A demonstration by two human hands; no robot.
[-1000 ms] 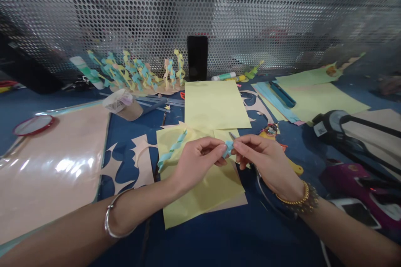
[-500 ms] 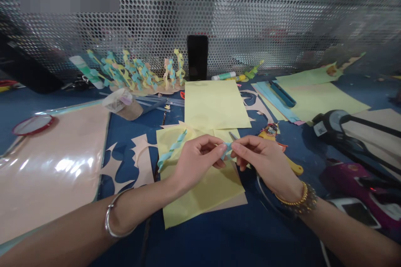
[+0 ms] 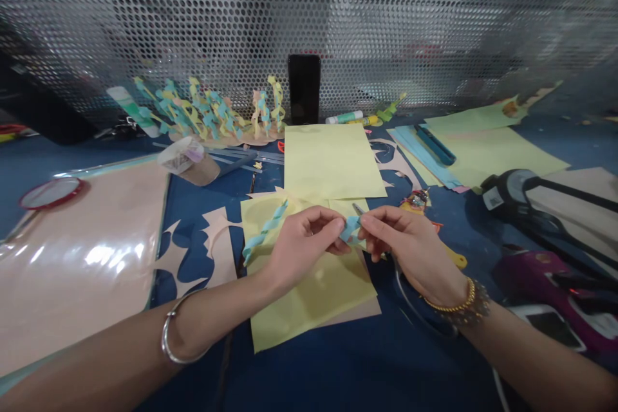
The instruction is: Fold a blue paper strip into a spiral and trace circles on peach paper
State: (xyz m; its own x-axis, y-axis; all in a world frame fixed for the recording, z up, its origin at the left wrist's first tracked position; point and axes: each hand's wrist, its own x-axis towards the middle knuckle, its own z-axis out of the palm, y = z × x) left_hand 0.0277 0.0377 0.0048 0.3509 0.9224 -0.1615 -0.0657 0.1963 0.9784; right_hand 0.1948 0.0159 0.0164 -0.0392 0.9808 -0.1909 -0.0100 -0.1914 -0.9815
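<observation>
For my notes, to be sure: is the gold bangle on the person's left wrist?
No, the gold bangle is on the right wrist; the left wrist wears a silver bangle.

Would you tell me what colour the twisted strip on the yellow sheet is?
The twisted strip is light blue and yellow-green, clearest in the head view.

Small curled light-blue paper strip (image 3: 351, 230), pinched between left hand (image 3: 302, 250) and right hand (image 3: 410, 248)
</observation>
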